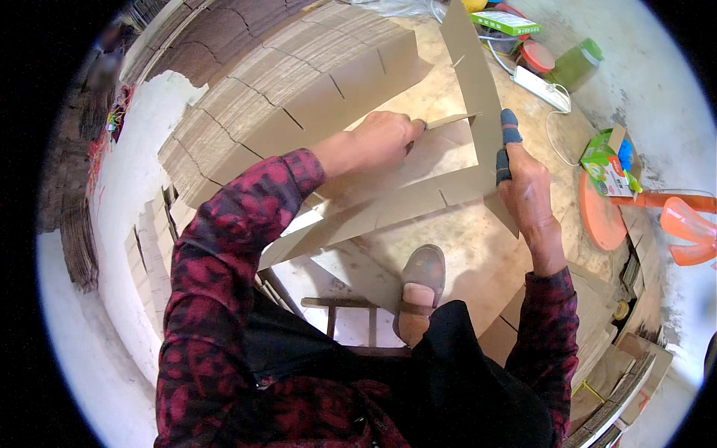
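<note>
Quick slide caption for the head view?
Left hand and right hand slot notched cardboard strips together beside stacked strips.

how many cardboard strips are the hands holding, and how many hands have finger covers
Cardboard strips held: 3, namely left-hand strip, upright strip, long slotted strip
Hands with finger covers: 1, right hand
Bare hands: 1, left hand
Total: 5

2 packages at right — flat green box (pixel 506 22) up top, open green-white carton (pixel 606 160) lower.
</note>
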### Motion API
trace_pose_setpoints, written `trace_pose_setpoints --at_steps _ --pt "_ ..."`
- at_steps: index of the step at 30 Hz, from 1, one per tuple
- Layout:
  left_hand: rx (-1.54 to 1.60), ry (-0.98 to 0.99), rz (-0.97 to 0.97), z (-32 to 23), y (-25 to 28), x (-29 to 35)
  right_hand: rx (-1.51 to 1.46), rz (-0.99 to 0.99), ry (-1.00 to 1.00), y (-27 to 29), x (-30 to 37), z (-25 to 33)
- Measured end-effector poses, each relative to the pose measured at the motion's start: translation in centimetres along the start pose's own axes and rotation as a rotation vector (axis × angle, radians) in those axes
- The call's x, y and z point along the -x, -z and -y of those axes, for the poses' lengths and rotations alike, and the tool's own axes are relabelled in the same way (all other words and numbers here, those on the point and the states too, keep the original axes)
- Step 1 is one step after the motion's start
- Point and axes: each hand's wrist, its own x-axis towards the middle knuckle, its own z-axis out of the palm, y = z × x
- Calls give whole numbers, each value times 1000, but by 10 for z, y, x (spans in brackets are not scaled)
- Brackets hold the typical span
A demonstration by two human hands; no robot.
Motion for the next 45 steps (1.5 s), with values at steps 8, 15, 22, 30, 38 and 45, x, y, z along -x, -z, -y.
trace_pose_setpoints --at_steps 8,15,22,30,38,45 --pt "45 55 -50 -37 -5 -56 -29 29 -63 0 19 -6" --pt "293 176 -29 -26 14 -46 -15 211 -210 -20 28 -20" --pt "-767 217 -390 127 48 7 12 294 -168 -48 14 -6" --pt "-238 440 -305 119 99 40 -180 222 -149 -52 13 -9" --pt "-27 383 -150 64 60 54 -135 73 -52 -38 8 -6" --pt "-56 274 -213 38 36 52 -96 102 -81 -29 10 -1"
